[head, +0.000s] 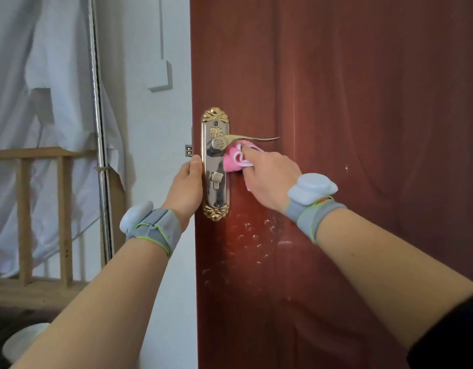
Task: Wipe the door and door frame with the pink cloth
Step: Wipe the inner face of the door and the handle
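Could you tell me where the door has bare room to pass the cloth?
Free: the door face right of the lock plate, above the right hand; also the speckled stretch below the plate. Crowded: round the lever, with pink cloth and left hand.

No legible txt, nos. or logos; embossed mark on handle plate [215, 166] too blurred to read.

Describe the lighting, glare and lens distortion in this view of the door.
Head view: soft, even light, faint shadows; glare on the plate and a pale sheen streak down the door; the wide lens bows the pole at left; the cloth is sharp.
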`<action>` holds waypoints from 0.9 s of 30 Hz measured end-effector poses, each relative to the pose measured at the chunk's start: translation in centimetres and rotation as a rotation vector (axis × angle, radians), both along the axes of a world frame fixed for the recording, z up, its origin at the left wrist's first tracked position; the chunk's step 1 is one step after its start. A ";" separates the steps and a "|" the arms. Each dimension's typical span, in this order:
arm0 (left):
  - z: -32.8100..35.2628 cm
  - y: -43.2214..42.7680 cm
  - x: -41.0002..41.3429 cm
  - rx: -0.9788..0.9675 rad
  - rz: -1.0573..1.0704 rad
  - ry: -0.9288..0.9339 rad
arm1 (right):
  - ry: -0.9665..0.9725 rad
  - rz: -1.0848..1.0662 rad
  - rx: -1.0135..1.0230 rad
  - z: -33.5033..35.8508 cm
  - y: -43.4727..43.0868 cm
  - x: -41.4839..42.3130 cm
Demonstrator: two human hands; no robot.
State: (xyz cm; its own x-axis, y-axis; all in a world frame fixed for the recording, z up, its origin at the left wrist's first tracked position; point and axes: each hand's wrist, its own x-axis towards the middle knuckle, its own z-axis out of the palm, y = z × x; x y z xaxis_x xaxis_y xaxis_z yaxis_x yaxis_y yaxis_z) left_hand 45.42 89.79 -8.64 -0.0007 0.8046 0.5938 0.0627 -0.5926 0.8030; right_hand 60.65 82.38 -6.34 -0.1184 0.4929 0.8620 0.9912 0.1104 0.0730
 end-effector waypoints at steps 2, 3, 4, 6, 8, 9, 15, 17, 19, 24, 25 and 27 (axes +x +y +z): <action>0.1 -0.5 -0.1 0.016 0.026 0.018 | -0.018 0.015 -0.004 -1.1 -0.1 -0.9; 0.1 -0.8 0.0 0.022 0.035 0.024 | -0.079 0.010 -0.019 -1.9 -0.5 -0.7; 0.1 -1.0 0.0 0.027 0.043 0.028 | -0.157 0.009 -0.038 -2.6 -0.8 0.0; 0.3 -1.7 -0.1 0.031 0.066 0.045 | -0.306 0.016 -0.114 -3.1 -2.1 1.8; 0.4 -2.1 -0.2 0.039 0.089 0.062 | -0.326 0.046 -0.137 -2.4 -3.0 3.5; 0.3 -2.2 -0.2 0.045 0.096 0.069 | -0.267 0.063 -0.113 -1.6 -3.2 4.2; 0.3 -2.5 -0.1 0.043 0.109 0.080 | 0.052 -0.164 0.133 0.8 -1.7 7.8; 0.4 -2.4 -0.3 0.039 0.113 0.081 | -0.046 -0.128 0.114 -1.3 -1.1 6.6; 0.5 -2.5 -0.1 0.039 0.129 0.086 | -0.164 -0.056 0.013 -3.2 -1.4 5.9; 0.3 -2.4 0.2 0.068 0.167 0.085 | -0.235 0.055 -0.046 -2.1 -3.2 8.0; 0.3 -2.3 0.2 0.064 0.162 0.084 | -0.089 0.014 0.034 -1.4 -3.0 8.7; 0.1 -2.2 0.4 0.064 0.156 0.070 | 0.176 -0.141 0.084 -1.1 -2.3 9.4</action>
State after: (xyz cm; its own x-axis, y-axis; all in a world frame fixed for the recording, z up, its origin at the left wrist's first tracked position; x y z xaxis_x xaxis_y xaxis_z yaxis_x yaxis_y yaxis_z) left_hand 45.80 87.55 -8.52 -0.0791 0.7585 0.6469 0.2122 -0.6212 0.7544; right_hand 70.03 80.10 -7.48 0.1019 0.4193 0.9021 0.9947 -0.0290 -0.0988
